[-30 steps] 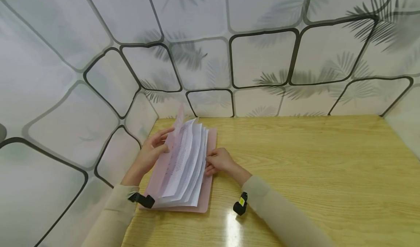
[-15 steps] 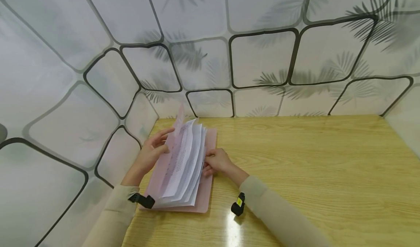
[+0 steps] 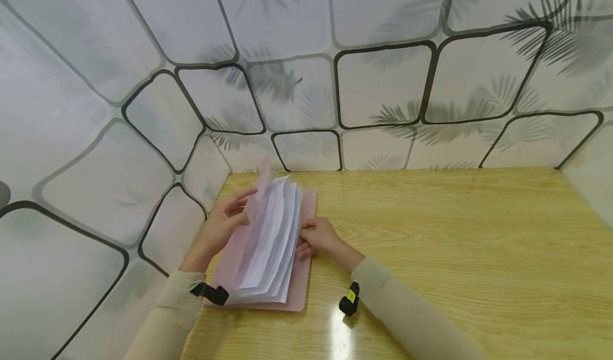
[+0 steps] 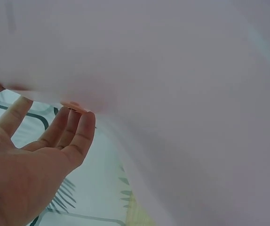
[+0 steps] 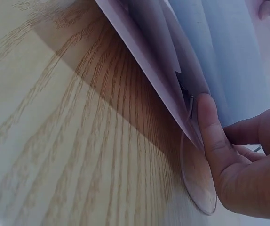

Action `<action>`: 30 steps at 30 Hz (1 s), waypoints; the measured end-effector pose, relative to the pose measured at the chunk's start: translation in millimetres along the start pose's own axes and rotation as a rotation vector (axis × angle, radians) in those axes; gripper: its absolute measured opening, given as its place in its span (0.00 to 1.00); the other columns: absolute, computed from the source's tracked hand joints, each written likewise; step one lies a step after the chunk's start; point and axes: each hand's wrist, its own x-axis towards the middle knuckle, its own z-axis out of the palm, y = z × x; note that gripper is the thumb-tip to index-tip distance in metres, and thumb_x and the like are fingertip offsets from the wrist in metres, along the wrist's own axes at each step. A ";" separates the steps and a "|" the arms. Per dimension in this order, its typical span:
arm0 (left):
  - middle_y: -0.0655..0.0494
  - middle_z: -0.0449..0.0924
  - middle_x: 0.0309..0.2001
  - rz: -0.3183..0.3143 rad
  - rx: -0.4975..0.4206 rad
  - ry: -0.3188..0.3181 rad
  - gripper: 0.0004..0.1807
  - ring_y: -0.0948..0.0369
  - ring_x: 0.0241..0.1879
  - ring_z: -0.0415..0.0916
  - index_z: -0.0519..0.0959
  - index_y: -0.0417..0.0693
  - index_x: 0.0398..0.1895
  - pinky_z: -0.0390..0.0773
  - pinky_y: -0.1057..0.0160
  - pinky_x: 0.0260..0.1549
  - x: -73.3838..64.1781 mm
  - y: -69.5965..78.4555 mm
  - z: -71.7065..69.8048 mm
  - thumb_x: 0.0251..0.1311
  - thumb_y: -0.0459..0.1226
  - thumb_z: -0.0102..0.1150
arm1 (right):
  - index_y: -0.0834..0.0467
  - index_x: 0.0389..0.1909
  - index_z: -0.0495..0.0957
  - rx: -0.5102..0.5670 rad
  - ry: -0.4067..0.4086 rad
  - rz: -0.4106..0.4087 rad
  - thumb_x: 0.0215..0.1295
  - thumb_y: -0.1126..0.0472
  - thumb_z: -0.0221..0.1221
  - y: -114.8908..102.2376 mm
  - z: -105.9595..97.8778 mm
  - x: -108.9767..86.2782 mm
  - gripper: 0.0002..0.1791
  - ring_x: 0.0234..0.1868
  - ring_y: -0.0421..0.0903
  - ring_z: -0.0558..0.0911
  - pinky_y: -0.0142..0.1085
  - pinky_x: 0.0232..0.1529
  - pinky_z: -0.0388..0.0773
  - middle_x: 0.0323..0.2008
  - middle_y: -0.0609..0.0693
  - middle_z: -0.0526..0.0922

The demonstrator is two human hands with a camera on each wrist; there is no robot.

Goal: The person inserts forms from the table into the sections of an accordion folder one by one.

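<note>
A pink translucent folder (image 3: 305, 275) lies partly opened on the table, its front cover raised at the left. Several white sheets of paper (image 3: 261, 232) stand fanned inside, the leftmost showing rows of print. My left hand (image 3: 224, 226) holds the raised cover (image 4: 172, 84), thumb on one side and fingers on the other. At the right edge of the stack my right hand (image 3: 322, 237) pinches paper. In the right wrist view my thumb (image 5: 208, 113) presses the sheet edges, just above the folder's back cover, with other fingers partly hidden behind.
The wooden table (image 3: 440, 253) extends to the right of the folder. A patterned wall (image 3: 383, 83) rises at the back, and another wall (image 3: 143, 200) stands close on the left beside my left arm. Each sleeve cuff carries a small black camera (image 3: 351, 299).
My right hand has shifted slightly left, and the right edges of the sheets have moved left with it. My left hand and the raised cover have moved slightly right.
</note>
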 end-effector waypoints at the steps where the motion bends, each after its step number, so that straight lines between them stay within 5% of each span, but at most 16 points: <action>1: 0.34 0.77 0.68 0.002 0.005 0.003 0.36 0.45 0.64 0.77 0.74 0.43 0.73 0.78 0.69 0.48 0.3 0.1 2.1 0.57 0.22 0.54 | 0.77 0.52 0.77 0.001 0.004 0.008 0.74 0.70 0.52 0.2 -2.2 -1.2 0.14 0.16 0.42 0.83 0.38 0.25 0.86 0.22 0.54 0.81; 9: 0.32 0.73 0.70 0.100 0.011 -0.042 0.33 0.35 0.62 0.75 0.74 0.33 0.69 0.80 0.70 0.44 4.5 0.4 25.0 0.56 0.20 0.54 | 0.77 0.60 0.75 0.028 0.067 0.036 0.78 0.67 0.52 2.7 -40.1 -12.4 0.18 0.19 0.43 0.85 0.41 0.29 0.87 0.27 0.56 0.85; 23: 0.36 0.82 0.51 0.168 0.500 -0.036 0.29 0.46 0.45 0.80 0.81 0.46 0.66 0.80 0.47 0.45 4.8 3.9 69.3 0.57 0.32 0.61 | 0.73 0.66 0.73 -0.114 0.146 0.007 0.81 0.62 0.52 -15.9 -113.7 -27.5 0.22 0.25 0.42 0.88 0.40 0.33 0.88 0.37 0.58 0.88; 30: 0.33 0.83 0.46 0.269 0.632 -0.160 0.31 0.44 0.42 0.80 0.77 0.37 0.68 0.78 0.46 0.41 13.6 15.0 73.4 0.59 0.35 0.61 | 0.74 0.68 0.71 -0.308 0.150 -0.045 0.81 0.59 0.51 -31.1 -158.9 -41.5 0.25 0.29 0.44 0.89 0.42 0.36 0.88 0.44 0.65 0.87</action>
